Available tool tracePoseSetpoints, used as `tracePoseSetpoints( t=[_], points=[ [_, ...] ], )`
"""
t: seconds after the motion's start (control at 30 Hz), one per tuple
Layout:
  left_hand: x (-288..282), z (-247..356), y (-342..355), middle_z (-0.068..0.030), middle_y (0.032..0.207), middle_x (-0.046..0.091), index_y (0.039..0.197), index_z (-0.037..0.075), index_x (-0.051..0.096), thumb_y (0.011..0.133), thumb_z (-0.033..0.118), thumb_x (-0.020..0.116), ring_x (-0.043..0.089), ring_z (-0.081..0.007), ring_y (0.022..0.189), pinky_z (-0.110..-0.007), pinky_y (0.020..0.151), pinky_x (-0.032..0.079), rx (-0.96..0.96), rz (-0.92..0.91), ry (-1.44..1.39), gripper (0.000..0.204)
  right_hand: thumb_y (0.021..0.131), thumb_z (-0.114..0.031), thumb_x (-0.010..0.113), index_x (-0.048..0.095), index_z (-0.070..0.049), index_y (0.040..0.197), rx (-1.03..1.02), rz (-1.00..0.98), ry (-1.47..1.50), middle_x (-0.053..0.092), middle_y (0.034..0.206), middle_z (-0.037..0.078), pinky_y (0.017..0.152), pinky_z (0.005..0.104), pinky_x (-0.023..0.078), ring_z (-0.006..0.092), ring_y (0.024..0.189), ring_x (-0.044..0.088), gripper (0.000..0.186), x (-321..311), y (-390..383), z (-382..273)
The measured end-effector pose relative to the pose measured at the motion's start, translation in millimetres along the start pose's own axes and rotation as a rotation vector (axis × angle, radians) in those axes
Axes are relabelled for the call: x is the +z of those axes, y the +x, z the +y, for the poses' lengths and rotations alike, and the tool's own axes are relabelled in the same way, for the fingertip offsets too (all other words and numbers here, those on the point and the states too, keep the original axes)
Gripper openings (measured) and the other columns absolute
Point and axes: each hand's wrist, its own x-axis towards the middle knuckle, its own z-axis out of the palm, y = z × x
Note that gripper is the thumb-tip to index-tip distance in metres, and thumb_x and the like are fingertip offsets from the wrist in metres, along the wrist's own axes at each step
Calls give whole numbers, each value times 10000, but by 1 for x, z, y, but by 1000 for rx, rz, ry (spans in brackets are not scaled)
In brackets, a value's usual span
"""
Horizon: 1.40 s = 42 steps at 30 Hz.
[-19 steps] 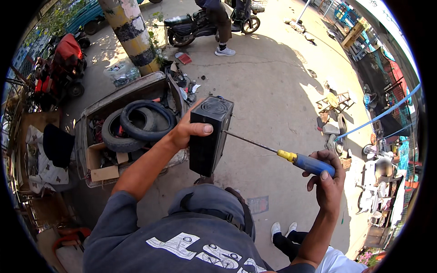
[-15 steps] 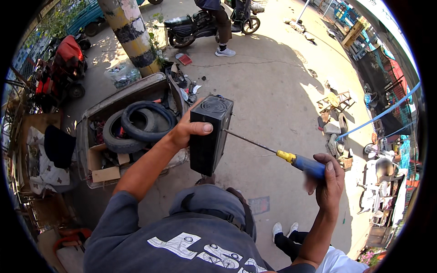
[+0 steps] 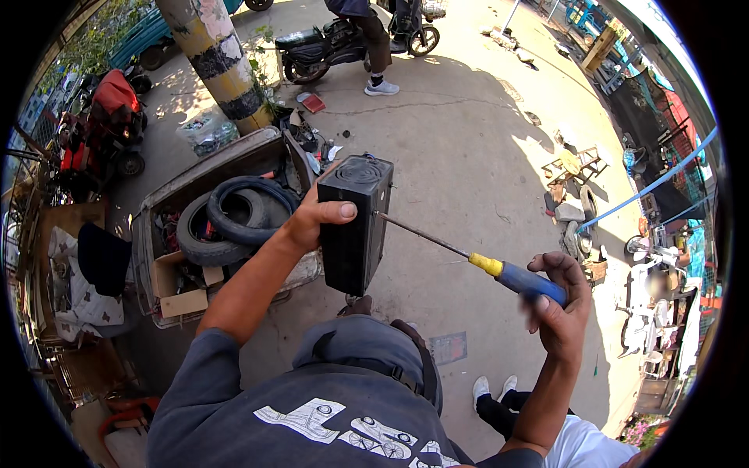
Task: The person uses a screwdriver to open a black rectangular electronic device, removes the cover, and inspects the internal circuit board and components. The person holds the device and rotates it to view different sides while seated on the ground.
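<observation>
My left hand (image 3: 316,220) grips a black rectangular box (image 3: 355,234) by its upper left edge and holds it upright in the air in front of me. My right hand (image 3: 563,308) is closed on the blue and yellow handle of a long screwdriver (image 3: 515,277). The thin metal shaft runs up and left, and its tip touches the right side of the box near the top. My cap and grey printed shirt fill the lower middle of the view.
An open cart (image 3: 160,226) with tyres (image 3: 234,218) and a cardboard box (image 3: 183,295) stands on the left. Behind are a striped pole (image 3: 218,66), a parked motorbike (image 3: 316,48) with a person's leg (image 3: 378,54) beside it, and a wooden stool (image 3: 576,164). Another person's white shoes (image 3: 491,388) are at the lower right.
</observation>
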Motion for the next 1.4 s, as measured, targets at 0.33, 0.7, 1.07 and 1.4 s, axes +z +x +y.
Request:
tracePoseSetpoints(
  t=[0.33,0.7,1.07,1.4],
  points=[
    [-1,-3,4,-93,1108,594,1341,44,464,652,259,780,595,-219,1008,-345,911,490,-10,4,36,788,791,-171,808,604,57,1118,-53,36,20,626,1064,175,465,236,534,198,730,675,447,-4,-2,3],
    [5,0,6,-91,1126,596,1364,32,454,648,275,789,584,-202,1032,-339,922,484,3,1,2,827,707,-223,811,614,13,934,-262,174,-171,606,968,154,844,345,476,226,915,587,381,-9,2,7],
    [12,-41,12,-107,1215,592,1413,27,403,638,223,807,572,-212,1126,-352,1014,435,5,-54,56,896,910,-192,724,693,46,935,-14,-205,-250,660,706,52,557,263,477,92,615,583,242,86,48,56],
    [14,-50,8,-122,1168,597,1393,12,377,664,205,823,583,-218,1105,-369,1017,437,5,-83,35,876,989,-221,630,673,38,916,68,-298,-261,644,703,42,542,261,462,89,597,572,272,120,62,73]
  ],
)
